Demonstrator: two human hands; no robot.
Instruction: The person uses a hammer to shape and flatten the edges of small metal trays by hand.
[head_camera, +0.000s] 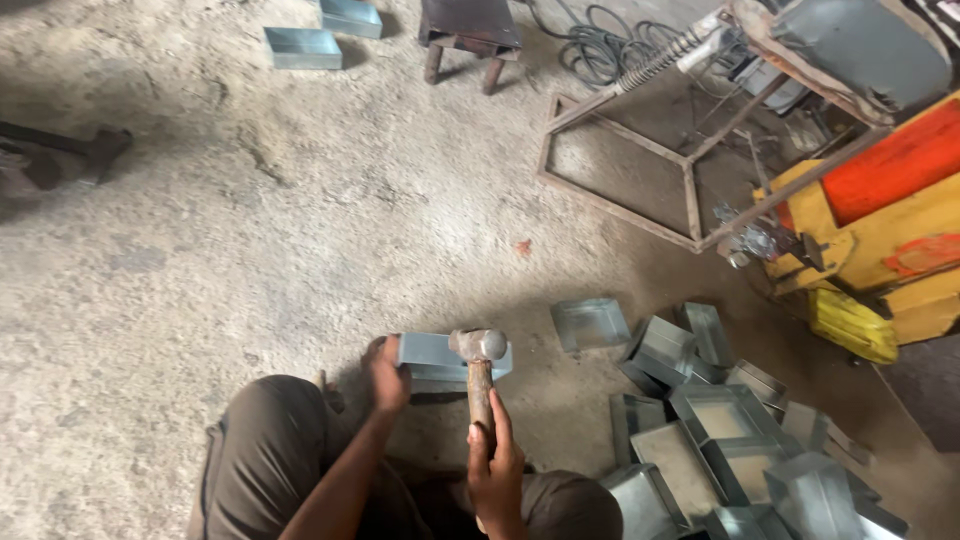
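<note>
Yellow-and-orange machine body (890, 210) at right edge, grey rusty frame (640, 170) beside it. Heap of open grey sheet-metal boxes (720, 430) lower right, two more boxes (320, 35) far top left. Folded grey sheet-metal box (440, 357) on concrete floor (250, 230) ahead of knees. Left hand (388, 378) clamped on box's left end. Right hand (495, 460) wrapped round wooden handle of ball-peen hammer (480, 355), head resting on box top.

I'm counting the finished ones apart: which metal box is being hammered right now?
The box on the floor by the knees, steadied by the left hand, under the hammer in the right hand. The others lie untouched.
</note>
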